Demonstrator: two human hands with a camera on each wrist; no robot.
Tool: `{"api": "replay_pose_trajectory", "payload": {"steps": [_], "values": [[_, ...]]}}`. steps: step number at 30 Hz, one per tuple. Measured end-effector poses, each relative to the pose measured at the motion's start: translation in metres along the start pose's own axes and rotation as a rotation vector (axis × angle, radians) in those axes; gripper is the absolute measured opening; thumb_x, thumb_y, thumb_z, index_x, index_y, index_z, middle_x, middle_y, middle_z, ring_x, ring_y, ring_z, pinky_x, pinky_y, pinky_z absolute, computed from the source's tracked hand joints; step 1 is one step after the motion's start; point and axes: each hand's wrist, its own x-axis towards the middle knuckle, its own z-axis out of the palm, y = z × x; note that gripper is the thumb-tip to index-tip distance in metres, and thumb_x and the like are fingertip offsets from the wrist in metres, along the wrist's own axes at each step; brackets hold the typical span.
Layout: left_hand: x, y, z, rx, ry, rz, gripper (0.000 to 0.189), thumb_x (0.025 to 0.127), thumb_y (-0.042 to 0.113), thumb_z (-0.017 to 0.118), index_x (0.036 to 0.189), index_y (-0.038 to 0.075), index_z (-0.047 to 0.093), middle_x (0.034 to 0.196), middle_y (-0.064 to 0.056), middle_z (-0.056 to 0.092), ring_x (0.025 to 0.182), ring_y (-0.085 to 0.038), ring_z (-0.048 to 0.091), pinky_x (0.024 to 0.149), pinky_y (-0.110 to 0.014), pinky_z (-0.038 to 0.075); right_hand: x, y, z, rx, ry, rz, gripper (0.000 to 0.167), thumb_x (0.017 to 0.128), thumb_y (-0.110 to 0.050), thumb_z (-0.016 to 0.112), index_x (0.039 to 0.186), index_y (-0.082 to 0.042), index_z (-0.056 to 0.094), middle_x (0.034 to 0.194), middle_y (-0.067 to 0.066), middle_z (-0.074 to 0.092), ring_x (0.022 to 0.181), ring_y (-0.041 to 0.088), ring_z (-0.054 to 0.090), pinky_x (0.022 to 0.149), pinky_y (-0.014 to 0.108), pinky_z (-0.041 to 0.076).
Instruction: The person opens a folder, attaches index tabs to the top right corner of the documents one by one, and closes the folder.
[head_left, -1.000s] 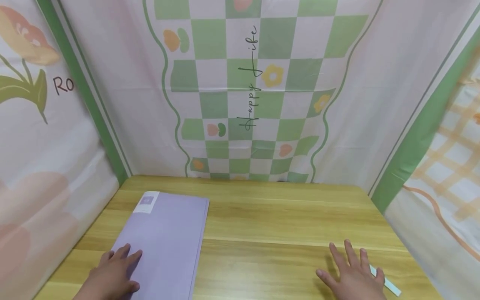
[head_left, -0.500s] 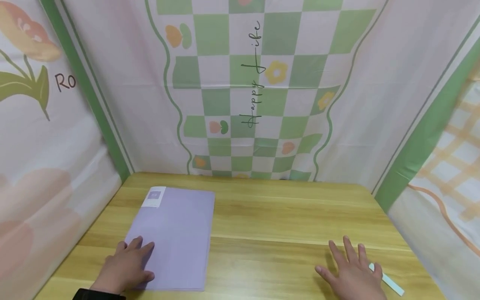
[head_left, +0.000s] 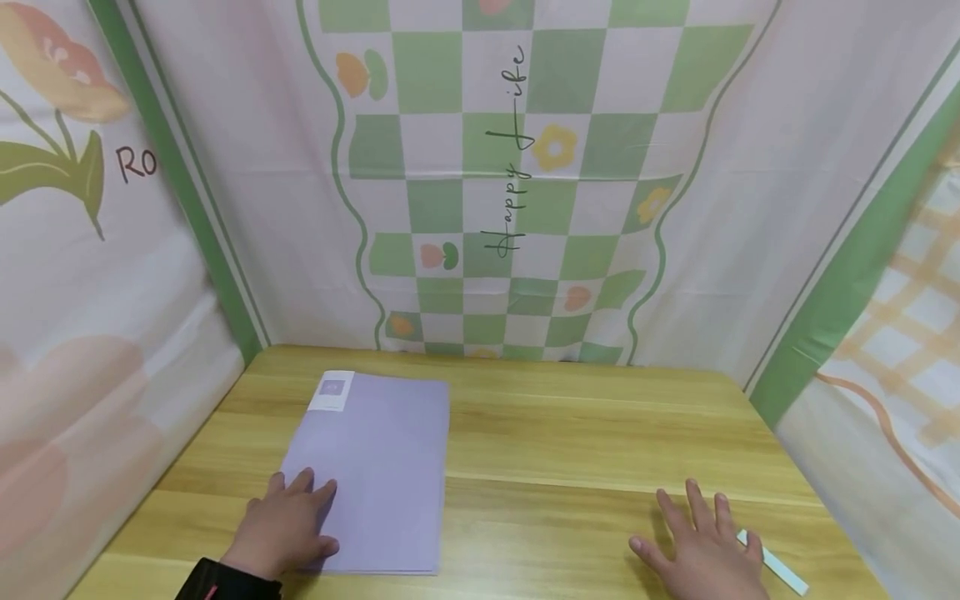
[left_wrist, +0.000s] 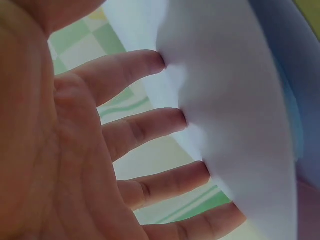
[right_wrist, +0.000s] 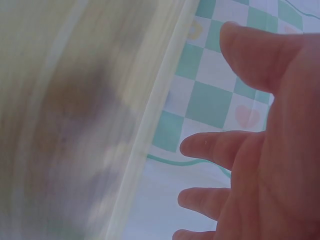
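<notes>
A flat light-purple folder (head_left: 382,467) lies on the left half of the wooden table, with a white label (head_left: 331,391) at its far left corner. My left hand (head_left: 288,517) rests on its near left part, fingers spread; in the left wrist view the fingertips (left_wrist: 175,117) touch the pale surface. At the right, my right hand (head_left: 705,546) is spread palm down over the table and holds nothing. Beside its little finger lies a thin pale mint strip (head_left: 783,572), partly hidden by the hand. In the right wrist view the fingers (right_wrist: 205,145) are apart and relaxed.
The wooden table (head_left: 555,450) reaches back to a hanging cloth (head_left: 495,208) with green checks. Further cloths hang at the left (head_left: 67,317) and right (head_left: 892,358) sides. A dark cuff (head_left: 228,581) shows at the left wrist.
The purple folder has slid right along the table under my left hand, and its near edge has come into view. My right hand and the strip have stayed nearly still.
</notes>
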Motion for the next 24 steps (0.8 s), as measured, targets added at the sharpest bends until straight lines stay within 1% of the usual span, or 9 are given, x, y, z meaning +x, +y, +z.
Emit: {"api": "replay_pose_trajectory", "payload": {"steps": [5,9,13,16,24], "values": [[0.0,0.01,-0.002,0.001,-0.006,0.014,0.076,0.069,0.052,0.086,0.13,0.011,0.067,0.137,-0.027,0.051,0.12,-0.056,0.041,0.084,-0.078,0.035,0.0,0.002,0.001,-0.002,0.009,-0.001,0.101,0.086,-0.08,0.047,0.148,0.0,0.04,0.154,0.037,0.012,0.134,0.065,0.0,0.089,0.083,-0.005],[0.002,0.016,-0.003,0.001,0.001,0.033,0.075,0.07,0.052,0.086,0.13,0.012,0.067,0.137,-0.025,0.052,0.119,-0.053,0.042,0.085,-0.077,0.036,0.001,0.004,0.001,0.001,0.003,0.009,0.103,0.086,-0.081,0.045,0.149,0.0,0.039,0.155,0.037,0.008,0.135,0.064,-0.003,0.088,0.083,-0.006],[0.004,0.021,-0.003,0.013,0.024,0.061,0.076,0.069,0.054,0.086,0.13,0.012,0.068,0.136,-0.023,0.053,0.113,-0.047,0.045,0.083,-0.074,0.039,0.001,0.006,0.0,0.004,0.001,0.019,0.102,0.086,-0.08,0.045,0.15,-0.001,0.038,0.155,0.036,0.007,0.135,0.064,-0.005,0.088,0.083,-0.007],[0.004,0.024,-0.002,0.028,0.034,0.07,0.077,0.068,0.055,0.085,0.129,0.012,0.068,0.134,-0.022,0.054,0.108,-0.044,0.046,0.082,-0.073,0.041,0.002,0.005,0.0,0.005,0.01,0.005,0.101,0.086,-0.08,0.046,0.149,-0.001,0.038,0.155,0.036,0.008,0.135,0.064,-0.004,0.088,0.083,-0.006],[0.004,0.036,0.0,0.032,0.054,0.114,0.077,0.07,0.056,0.084,0.13,0.011,0.067,0.131,-0.022,0.056,0.108,-0.044,0.046,0.081,-0.071,0.042,0.003,0.006,0.001,0.006,0.008,0.002,0.101,0.086,-0.08,0.045,0.149,-0.001,0.039,0.155,0.036,0.008,0.135,0.064,-0.004,0.088,0.083,-0.007]]}}
